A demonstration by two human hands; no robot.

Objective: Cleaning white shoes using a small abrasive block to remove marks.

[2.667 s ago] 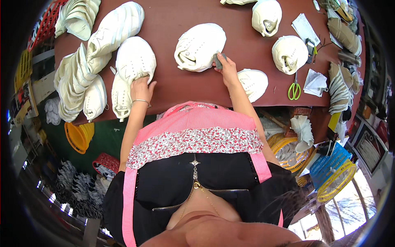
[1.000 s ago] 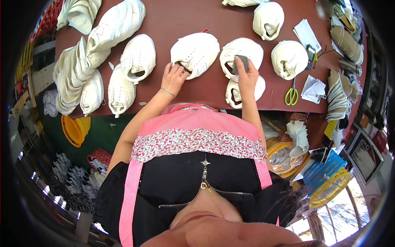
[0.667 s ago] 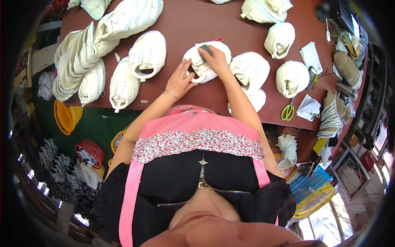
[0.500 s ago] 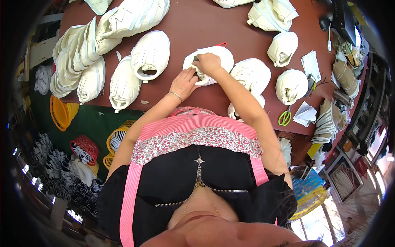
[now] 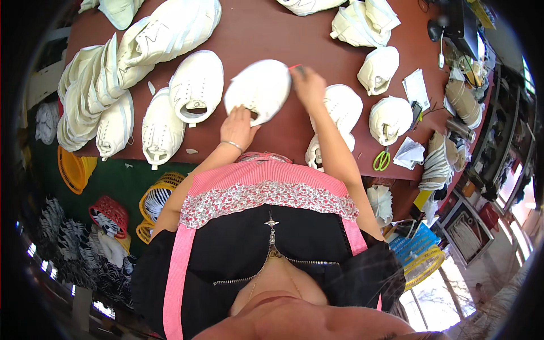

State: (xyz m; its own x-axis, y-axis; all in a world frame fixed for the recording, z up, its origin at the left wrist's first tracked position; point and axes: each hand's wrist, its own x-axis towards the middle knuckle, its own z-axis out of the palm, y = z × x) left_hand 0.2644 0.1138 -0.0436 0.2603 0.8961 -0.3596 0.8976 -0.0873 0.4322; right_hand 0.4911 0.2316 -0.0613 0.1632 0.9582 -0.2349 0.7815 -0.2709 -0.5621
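A white shoe upper lies in the middle of the brown table, its toe pointing away from me. My left hand grips its near end by the opening, the fingers over the edge. My right hand is off the upper, just to its right, with the fingers bent together. A small dark piece shows at its fingertips beside a thin red thing; I cannot make out what these are. Two more white uppers lie overlapping, near my right forearm.
Stacked white uppers fill the table's left side, with single uppers beside them. Green-handled scissors and papers lie at the right. Below the left edge stand yellow and red baskets.
The right hand has left the upper's opening and moved right to the red thing. The upper now lies flatter and more to the left, with my left hand still on it.
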